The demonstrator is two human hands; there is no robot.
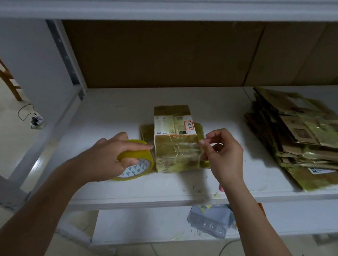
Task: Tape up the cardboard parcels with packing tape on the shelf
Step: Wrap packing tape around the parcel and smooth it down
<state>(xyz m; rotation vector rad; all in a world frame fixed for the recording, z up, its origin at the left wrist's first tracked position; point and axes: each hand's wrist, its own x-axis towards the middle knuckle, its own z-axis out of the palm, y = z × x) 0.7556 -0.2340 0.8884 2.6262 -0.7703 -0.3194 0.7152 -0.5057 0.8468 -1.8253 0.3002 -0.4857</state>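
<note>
Your left hand (103, 157) grips the yellow tape roll (137, 162) on the white shelf (243, 181), just left of the parcel | your right hand (223, 155) pinches something thin at the taped cardboard parcel (175, 137)'s right edge | parcel mid-shelf | flattened cardboard stack (305, 138) lies well right.

Bare shelf (226, 114) between parcel (175, 137) and cardboard stack (305, 138).

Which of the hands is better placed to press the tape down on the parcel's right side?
Right. The right hand is already at the parcel's right edge, fingers pinched there, seemingly on the tape end. The left hand grips the tape roll on the parcel's left side, so it is occupied.
</note>
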